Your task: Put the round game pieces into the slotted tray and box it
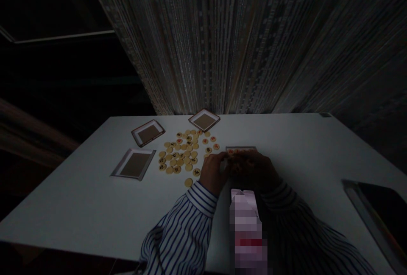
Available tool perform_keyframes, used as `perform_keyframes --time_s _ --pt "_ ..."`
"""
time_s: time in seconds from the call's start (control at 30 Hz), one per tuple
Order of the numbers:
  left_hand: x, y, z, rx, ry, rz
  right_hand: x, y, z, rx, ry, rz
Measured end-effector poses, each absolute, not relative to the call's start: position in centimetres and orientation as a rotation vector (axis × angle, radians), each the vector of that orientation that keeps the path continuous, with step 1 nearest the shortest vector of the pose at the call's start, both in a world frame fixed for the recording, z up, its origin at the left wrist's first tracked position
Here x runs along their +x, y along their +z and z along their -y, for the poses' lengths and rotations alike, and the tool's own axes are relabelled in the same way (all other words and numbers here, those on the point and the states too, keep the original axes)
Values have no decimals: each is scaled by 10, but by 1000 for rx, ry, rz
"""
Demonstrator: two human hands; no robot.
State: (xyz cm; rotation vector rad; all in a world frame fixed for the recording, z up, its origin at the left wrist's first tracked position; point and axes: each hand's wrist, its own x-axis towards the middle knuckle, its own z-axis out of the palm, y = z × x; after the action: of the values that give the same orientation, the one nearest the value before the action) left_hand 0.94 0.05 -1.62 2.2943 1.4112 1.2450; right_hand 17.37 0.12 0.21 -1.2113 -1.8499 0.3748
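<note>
A shallow box [241,148] holds a row of round Chinese chess pieces with red characters along its far side. Its near part is hidden beneath my hands and deep shadow. At its left side is my left hand [213,172], with thumb and fingers bent together; what they grip is hard to make out. My right hand [265,168] reaches over the box from the right, its fingers curled in the dark, and what is between them cannot be seen. Left of my hands lies a loose spread of wooden Chinese chess pieces [179,162], some showing characters, others plain.
Three shallow framed trays lie beyond the pieces: a light one [153,156] at left, a brown-edged one [162,130] behind it, another [219,118] at the back. A lit phone [244,207] lies between my forearms. A dark flat object [378,207] is at right; a curtain [216,46] hangs behind.
</note>
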Motion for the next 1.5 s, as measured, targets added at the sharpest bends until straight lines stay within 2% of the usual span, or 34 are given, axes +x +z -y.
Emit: perform_keyframes --time_s 0.43,0.63,0.93,1.5 --pt "10 -16 4 2137 1285 -1303 165 11 3 -1252 667 1726" --pt "12 -8 6 1717 1174 -1291 162 11 5 -1279 602 1616" --pt "10 -8 0 1358 1254 -1163 161 10 7 -1205 611 1643" --pt "9 -5 -2 1343 1213 -1197 176 17 -4 -1069 541 2087"
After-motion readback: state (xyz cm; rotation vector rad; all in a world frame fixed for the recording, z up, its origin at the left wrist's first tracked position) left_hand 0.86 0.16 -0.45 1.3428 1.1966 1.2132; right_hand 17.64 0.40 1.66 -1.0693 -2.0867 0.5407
